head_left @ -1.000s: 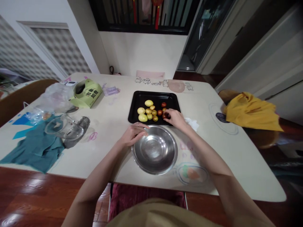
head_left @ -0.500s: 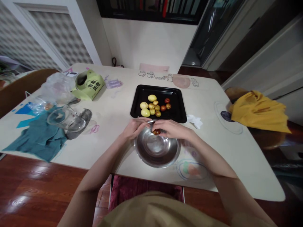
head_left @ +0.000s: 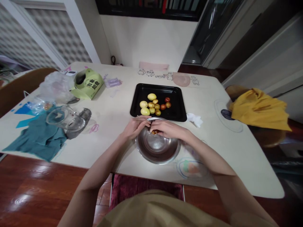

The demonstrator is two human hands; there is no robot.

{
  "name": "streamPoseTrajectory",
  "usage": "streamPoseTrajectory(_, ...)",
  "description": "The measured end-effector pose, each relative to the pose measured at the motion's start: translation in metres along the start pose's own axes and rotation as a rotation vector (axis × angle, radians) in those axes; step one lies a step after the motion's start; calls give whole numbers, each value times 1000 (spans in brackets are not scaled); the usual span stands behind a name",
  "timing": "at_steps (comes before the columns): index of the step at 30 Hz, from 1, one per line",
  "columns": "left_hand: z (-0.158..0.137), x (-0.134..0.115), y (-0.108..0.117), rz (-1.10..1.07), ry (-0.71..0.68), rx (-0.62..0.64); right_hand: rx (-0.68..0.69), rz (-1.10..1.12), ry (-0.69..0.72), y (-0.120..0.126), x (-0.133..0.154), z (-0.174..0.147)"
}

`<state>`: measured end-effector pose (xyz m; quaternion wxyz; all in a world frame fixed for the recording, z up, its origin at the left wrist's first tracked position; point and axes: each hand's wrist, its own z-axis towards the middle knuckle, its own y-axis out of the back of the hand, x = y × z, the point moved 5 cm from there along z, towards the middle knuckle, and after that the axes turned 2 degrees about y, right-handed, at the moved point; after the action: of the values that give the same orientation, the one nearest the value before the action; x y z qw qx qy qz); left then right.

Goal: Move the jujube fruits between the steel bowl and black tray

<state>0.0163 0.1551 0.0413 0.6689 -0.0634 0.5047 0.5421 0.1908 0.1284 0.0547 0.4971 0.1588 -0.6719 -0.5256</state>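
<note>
A shiny steel bowl (head_left: 158, 154) rests near the front edge of the table. My left hand (head_left: 136, 126) is curled over its far left rim. Inside the bowl's far side, my right hand (head_left: 167, 128) has its fingers closed around a reddish-brown jujube (head_left: 155, 132), which is partly hidden by them. Just beyond both hands lies a black tray (head_left: 176, 113). On it are several small brown-green and red jujubes (head_left: 157, 107) and a few larger pale yellow fruits (head_left: 151, 96), whose kind I cannot tell.
A crumpled white tissue (head_left: 194, 119) lies right of the tray. To the left are a glass jug (head_left: 75, 122) on its side, a teal cloth (head_left: 39, 135), a green carton (head_left: 88, 83) and clear plastic bags (head_left: 55, 85). A yellow cloth (head_left: 259, 108) hangs over a chair at the right.
The right hand and the jujube have shifted slightly left, towards my left hand. The bowl's near rim sits a little higher in view. My left hand stays at the rim.
</note>
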Motion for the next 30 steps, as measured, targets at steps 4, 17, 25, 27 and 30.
streamPoseTrajectory(4, 0, -1, 0, 13, -30, 12, -48, 16, -16, 5, -2, 0)
streamPoseTrajectory(17, -2, -4, -5, -57, -98, 77, -538, -248, -272, 57, -92, -42)
streamPoseTrajectory(25, -3, -2, -7, -28, -111, 128, -440, -407, -420, 40, -127, -47)
streamPoseTrajectory(27, -3, -2, -8, -25, -115, 129, -439, -410, -429, 41, -128, -48)
streamPoseTrajectory(30, -3, -2, -8, -33, -114, 128, -438, -396, -454, 43, -130, -50)
